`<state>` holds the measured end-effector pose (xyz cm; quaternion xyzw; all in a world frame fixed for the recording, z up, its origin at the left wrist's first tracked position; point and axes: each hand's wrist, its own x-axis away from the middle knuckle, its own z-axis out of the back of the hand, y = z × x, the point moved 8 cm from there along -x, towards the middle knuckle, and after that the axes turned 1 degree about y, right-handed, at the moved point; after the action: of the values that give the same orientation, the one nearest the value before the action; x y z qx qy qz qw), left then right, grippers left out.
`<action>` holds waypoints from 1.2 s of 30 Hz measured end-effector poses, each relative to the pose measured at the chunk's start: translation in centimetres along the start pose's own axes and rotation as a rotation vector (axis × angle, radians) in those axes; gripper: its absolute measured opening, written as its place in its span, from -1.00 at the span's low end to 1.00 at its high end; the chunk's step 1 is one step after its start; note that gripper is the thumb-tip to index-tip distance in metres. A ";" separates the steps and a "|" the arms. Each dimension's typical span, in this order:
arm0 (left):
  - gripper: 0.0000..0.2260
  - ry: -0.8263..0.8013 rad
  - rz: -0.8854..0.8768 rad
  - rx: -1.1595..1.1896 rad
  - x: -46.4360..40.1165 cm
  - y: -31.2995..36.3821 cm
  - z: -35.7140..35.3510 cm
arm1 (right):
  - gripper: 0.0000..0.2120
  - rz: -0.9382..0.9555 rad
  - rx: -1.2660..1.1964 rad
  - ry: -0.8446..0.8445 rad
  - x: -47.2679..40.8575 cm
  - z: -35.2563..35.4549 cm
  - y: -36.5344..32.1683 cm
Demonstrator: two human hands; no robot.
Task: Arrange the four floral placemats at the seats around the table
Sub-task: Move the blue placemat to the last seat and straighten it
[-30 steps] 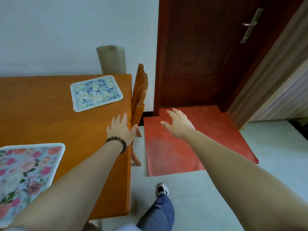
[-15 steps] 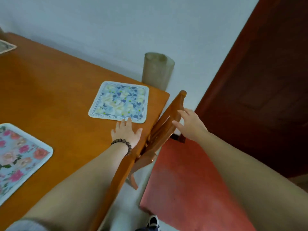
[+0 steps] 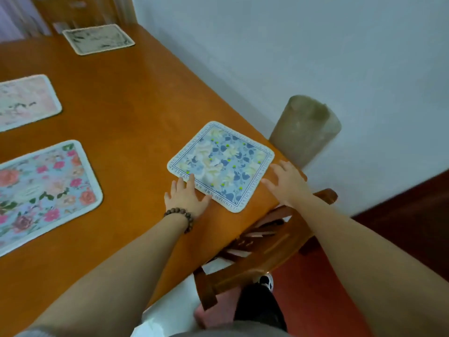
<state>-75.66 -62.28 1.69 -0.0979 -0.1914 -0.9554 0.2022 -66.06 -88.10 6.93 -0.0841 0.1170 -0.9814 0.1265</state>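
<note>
A square blue-and-cream floral placemat [image 3: 222,165] lies near the right end of the orange wooden table [image 3: 126,98]. My left hand [image 3: 185,199], with a bead bracelet at the wrist, rests flat on the table, fingertips touching the mat's near-left edge. My right hand [image 3: 288,182] hovers open at the mat's right corner, over the table edge. A large pink-rose placemat [image 3: 46,188] lies at the left. A pale pink placemat [image 3: 25,100] sits beyond it, and a cream placemat [image 3: 98,38] lies at the far end.
A wooden chair [image 3: 264,244] is tucked under the table's right end, below my right arm. A grey-green rolled cylinder [image 3: 305,128] stands against the white wall behind the table corner. A red floor mat [image 3: 311,288] and dark wooden door [image 3: 413,215] are at the right.
My view has swung left over the table. My right hand left the chair back and came over the table edge by the blue mat. My left hand slid up to touch that mat.
</note>
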 end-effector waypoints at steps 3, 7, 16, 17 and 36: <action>-0.26 0.021 0.120 0.003 -1.9 -0.8 -0.5 | -0.37 0.083 0.007 -0.059 -4.5 -1.1 1.0; -0.21 0.035 0.214 -0.012 -4.3 -0.3 -1.1 | -0.31 0.098 0.025 -0.143 -8.7 -3.2 3.0; -0.10 -0.037 0.288 -0.090 -8.4 0.4 -3.3 | -0.09 0.008 -0.036 -0.326 -11.1 -7.9 5.5; -0.09 -0.046 0.297 -0.091 -9.1 0.1 -3.4 | -0.09 0.008 -0.046 -0.326 -11.2 -8.3 5.4; -0.03 0.016 0.299 -0.064 -12.3 -3.5 -4.1 | -0.15 -0.037 -0.073 -0.166 -13.0 -10.9 3.1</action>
<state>-66.52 -56.66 -6.45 -0.1240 -0.1426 -0.9211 0.3403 -55.05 -85.28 -6.03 -0.1722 0.1404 -0.9683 0.1143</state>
